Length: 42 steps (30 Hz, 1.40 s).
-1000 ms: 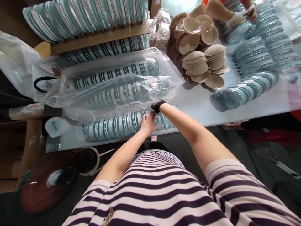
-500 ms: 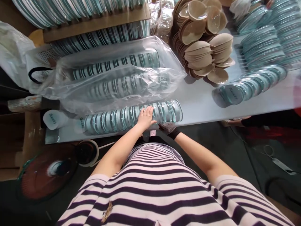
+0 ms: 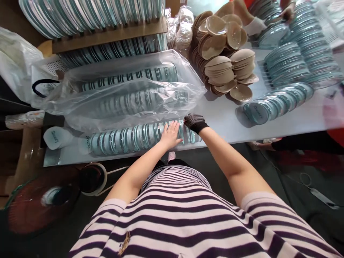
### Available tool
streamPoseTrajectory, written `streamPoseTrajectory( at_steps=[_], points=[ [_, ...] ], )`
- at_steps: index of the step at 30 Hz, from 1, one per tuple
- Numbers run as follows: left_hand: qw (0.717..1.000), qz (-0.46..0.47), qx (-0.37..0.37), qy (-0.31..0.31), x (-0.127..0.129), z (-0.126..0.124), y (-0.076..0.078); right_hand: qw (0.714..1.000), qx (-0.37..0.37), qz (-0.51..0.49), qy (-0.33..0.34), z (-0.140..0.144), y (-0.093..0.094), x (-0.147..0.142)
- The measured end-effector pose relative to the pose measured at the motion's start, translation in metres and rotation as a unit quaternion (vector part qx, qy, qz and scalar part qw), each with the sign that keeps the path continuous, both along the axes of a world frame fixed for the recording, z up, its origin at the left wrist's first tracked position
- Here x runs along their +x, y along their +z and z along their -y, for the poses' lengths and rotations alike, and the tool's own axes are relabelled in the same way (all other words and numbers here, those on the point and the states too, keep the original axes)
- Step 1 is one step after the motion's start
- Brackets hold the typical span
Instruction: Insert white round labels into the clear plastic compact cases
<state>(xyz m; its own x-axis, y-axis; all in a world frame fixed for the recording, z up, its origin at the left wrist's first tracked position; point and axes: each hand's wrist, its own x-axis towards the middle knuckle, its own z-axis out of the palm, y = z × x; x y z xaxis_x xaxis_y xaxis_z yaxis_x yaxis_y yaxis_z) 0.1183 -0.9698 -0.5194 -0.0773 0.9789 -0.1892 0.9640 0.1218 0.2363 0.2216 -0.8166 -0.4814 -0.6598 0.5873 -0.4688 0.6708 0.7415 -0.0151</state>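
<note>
The left hand (image 3: 170, 135) lies flat on a long row of teal packs (image 3: 134, 138) that stands on edge along the near side of the white table (image 3: 225, 118). Its fingers (image 3: 174, 126) are spread and stretched out, they press on top of the row and do not grip any single pack. The right hand (image 3: 194, 122) wears a dark glove and sits at the right end of the same row, just beside the left fingers; it seems to cup the last packs, but how far its fingers are closed I cannot tell, because the glove hides them. Just beyond the fingers of both hands lies a clear plastic bag (image 3: 129, 89) with more rows of the same packs inside. To the left of the row, apart from the fingers, two single packs lie flat near the table end. Farther away and to the right of the gloved hand there is a pile of beige pads (image 3: 228, 53), and more teal stacks (image 3: 279, 100) stand beyond it. At the far top edge, another person's hand (image 3: 287, 11) touches such a stack.
</note>
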Motion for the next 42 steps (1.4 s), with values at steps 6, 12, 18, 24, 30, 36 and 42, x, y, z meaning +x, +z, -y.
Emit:
streamPoseTrajectory(
  at_steps=[6,12,18,24,30,36,42],
  points=[
    [1.0,-0.026,-0.006,-0.005,0.008,-0.006,-0.011,0.982,-0.091,0.114,0.122,-0.027,0.007,-0.074],
    [0.999,-0.02,-0.021,0.019,0.005,-0.008,-0.006,0.987,-0.045,-0.007,0.151,0.004,0.006,-0.018],
    [1.0,-0.015,-0.022,0.011,0.004,-0.01,-0.004,0.996,-0.075,-0.053,0.021,0.071,-0.045,0.072],
    [1.0,-0.022,-0.019,0.008,0.002,-0.006,-0.002,0.995,-0.09,-0.052,-0.014,0.099,-0.083,0.093],
    [1.0,-0.005,-0.019,0.0,0.006,-0.011,0.007,0.989,-0.023,-0.13,-0.07,0.054,-0.039,0.09],
    [0.998,0.005,0.016,-0.059,0.031,-0.038,-0.008,0.998,-0.016,0.052,-0.021,-0.038,0.009,0.013],
    [0.998,-0.018,0.005,-0.065,0.035,-0.04,-0.016,0.979,-0.084,0.165,0.079,-0.056,0.009,-0.038]
  ],
)
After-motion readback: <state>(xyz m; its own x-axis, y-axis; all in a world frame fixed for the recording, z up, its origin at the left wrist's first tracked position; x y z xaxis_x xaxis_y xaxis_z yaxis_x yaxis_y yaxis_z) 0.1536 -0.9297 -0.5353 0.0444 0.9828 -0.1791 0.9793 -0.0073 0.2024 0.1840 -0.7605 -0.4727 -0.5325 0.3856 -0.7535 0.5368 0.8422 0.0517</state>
